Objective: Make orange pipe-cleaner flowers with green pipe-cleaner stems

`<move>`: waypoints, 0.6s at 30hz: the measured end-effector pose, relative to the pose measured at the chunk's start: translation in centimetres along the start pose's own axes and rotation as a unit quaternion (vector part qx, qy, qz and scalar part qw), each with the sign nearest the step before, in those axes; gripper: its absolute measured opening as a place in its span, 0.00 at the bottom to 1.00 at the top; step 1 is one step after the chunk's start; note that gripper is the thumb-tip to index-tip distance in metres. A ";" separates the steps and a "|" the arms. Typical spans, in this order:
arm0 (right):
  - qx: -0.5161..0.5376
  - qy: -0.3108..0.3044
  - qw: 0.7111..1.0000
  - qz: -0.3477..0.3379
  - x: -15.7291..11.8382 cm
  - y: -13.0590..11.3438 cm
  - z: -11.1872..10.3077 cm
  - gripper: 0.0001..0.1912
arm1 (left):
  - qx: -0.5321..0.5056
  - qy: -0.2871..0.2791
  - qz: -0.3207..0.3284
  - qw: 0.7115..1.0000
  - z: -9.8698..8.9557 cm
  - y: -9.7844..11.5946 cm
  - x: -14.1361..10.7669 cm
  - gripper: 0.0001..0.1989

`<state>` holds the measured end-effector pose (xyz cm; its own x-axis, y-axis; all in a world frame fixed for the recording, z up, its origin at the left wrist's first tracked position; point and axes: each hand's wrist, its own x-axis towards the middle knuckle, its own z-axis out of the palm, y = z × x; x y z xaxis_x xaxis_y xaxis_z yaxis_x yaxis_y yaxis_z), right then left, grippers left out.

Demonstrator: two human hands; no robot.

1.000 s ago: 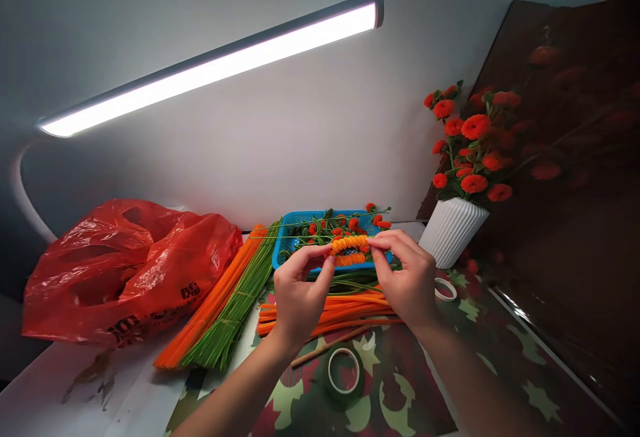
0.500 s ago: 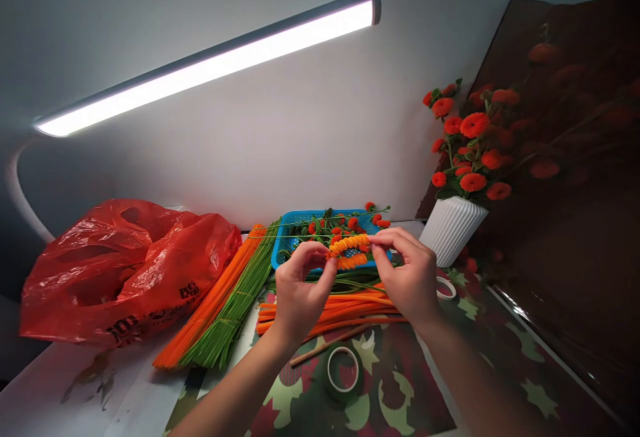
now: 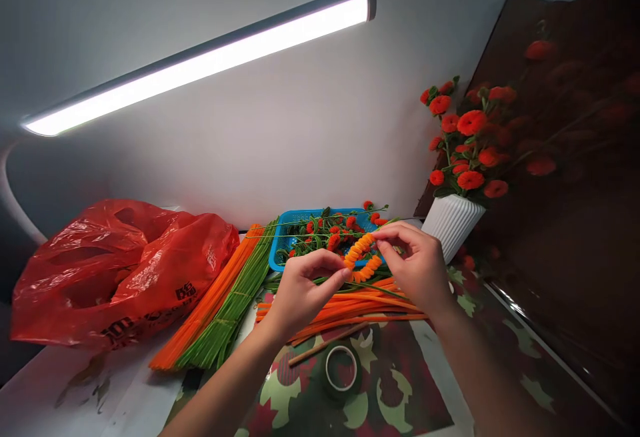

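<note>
Pinching orange coil (image 3: 359, 250): left hand (image 3: 306, 287) closed, right hand (image 3: 423, 260) closed | blue basket (image 3: 274, 250) behind, part-hidden | orange strips (image 3: 330, 308), tape roll (image 3: 342, 394) nearer

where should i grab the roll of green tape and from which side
Probably pinch its near rim, coming down from above on the person's side. The roll of green tape appears to lie flat with its hole facing up, so one finger could go inside and the thumb outside. The wooden stick runs close along its far side, making that grip less handy.
</note>
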<state>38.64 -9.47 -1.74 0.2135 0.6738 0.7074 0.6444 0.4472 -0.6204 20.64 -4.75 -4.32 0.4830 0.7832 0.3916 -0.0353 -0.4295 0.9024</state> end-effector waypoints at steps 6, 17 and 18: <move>0.099 -0.134 0.980 0.111 0.4 0.5 -1.1 0.05 | -0.168 -0.111 -0.080 0.976 -0.8 0.2 0.2 0.06; 0.167 -0.206 0.948 0.177 0.5 0.1 -0.9 0.04 | -0.255 -0.138 -0.072 0.954 -1.2 0.6 0.2 0.06; 0.169 -0.208 0.946 0.182 0.5 0.1 -0.8 0.03 | -0.252 -0.142 -0.077 0.954 -1.2 0.7 0.2 0.04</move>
<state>39.39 -9.61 -1.20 0.0236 0.9608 0.2761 0.2969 0.2570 -0.9197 19.63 -4.32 -3.40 0.7317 0.6351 0.2475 -0.3263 0.0076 0.9452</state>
